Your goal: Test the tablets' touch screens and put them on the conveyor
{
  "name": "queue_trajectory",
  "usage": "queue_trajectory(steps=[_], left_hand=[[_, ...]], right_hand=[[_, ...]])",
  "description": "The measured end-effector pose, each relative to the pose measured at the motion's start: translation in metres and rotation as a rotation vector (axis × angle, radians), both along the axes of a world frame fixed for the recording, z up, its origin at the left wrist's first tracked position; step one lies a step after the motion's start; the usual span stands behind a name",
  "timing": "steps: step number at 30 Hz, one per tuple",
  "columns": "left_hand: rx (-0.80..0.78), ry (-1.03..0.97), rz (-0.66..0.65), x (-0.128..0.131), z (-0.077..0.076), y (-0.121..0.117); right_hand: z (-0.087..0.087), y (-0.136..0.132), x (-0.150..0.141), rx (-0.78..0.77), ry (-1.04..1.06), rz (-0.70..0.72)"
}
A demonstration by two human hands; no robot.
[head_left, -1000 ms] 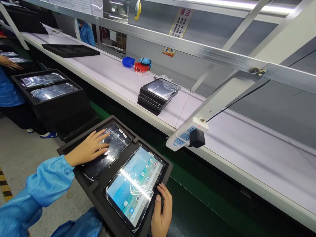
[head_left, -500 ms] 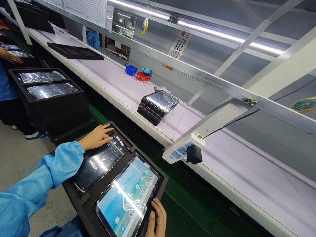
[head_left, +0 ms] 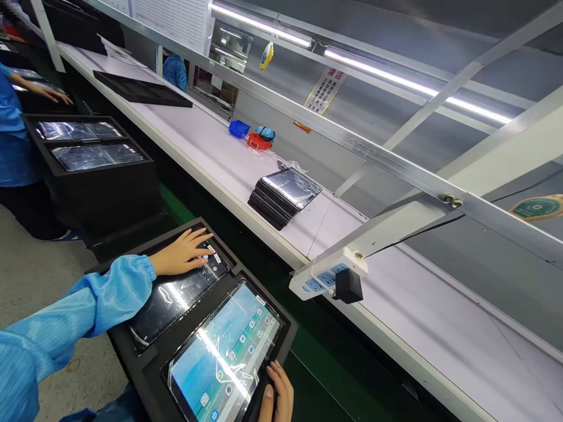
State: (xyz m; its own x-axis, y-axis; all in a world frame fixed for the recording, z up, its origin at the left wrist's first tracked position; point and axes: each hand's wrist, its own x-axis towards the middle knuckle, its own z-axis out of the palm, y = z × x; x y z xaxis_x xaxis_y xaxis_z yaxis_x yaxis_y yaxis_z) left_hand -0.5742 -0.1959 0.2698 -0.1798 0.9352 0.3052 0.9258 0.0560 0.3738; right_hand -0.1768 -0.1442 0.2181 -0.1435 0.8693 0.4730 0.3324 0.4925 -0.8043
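Observation:
A black foam tray (head_left: 246, 275) in front of me holds two tablets side by side. The left tablet (head_left: 176, 296) has a dark screen under glossy film. My left hand (head_left: 182, 253) lies flat on its far end with the fingers stretched out. The right tablet (head_left: 226, 351) is lit and shows a home screen with icons. My right hand (head_left: 277, 395) is at its near right corner, fingers curled over the tablet's edge, thumb on the bezel; the frame's bottom edge cuts the hand off.
A long pale bench (head_left: 211, 152) runs past, carrying a stack of dark tablets (head_left: 284, 196), small blue and red bins (head_left: 248, 133) and an empty black tray (head_left: 141, 91). A power strip with a black plug (head_left: 332, 275) hangs nearby. At left another person's hand (head_left: 55, 94) works beside another loaded tray (head_left: 88, 146).
My left hand has slid toward the far end of the dark tablet. My view has tilted up, so both tablets and my right hand sit lower in the picture.

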Motion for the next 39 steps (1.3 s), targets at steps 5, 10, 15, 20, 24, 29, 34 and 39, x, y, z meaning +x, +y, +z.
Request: queue_trajectory(steps=[5,10,15,20,24,29,34,39], left_hand=[[-0.004,0.034,0.012,0.004,0.000,0.001],[0.016,0.045,0.038,0.003,0.002,-0.001],[0.019,0.036,0.046,0.004,-0.002,0.000],[0.015,0.009,0.043,0.004,-0.003,0.000],[0.061,-0.017,0.100,-0.001,0.004,-0.003],[0.087,-0.033,0.126,-0.007,0.008,-0.006],[0.090,-0.034,0.103,-0.005,0.007,-0.006],[0.078,-0.034,0.096,-0.004,0.009,-0.007]], right_hand=[[0.000,0.001,0.000,0.016,-0.006,0.011],[-0.004,0.005,0.001,0.087,0.008,0.025],[-0.007,0.007,0.002,0.108,0.006,0.032],[-0.004,0.007,0.001,0.117,-0.012,0.013],[0.000,0.005,0.001,0.129,-0.021,0.017],[0.001,0.004,0.003,0.090,-0.014,0.032],[0.004,0.002,0.003,0.061,-0.028,0.015],[0.006,0.001,0.002,0.048,0.000,0.030]])
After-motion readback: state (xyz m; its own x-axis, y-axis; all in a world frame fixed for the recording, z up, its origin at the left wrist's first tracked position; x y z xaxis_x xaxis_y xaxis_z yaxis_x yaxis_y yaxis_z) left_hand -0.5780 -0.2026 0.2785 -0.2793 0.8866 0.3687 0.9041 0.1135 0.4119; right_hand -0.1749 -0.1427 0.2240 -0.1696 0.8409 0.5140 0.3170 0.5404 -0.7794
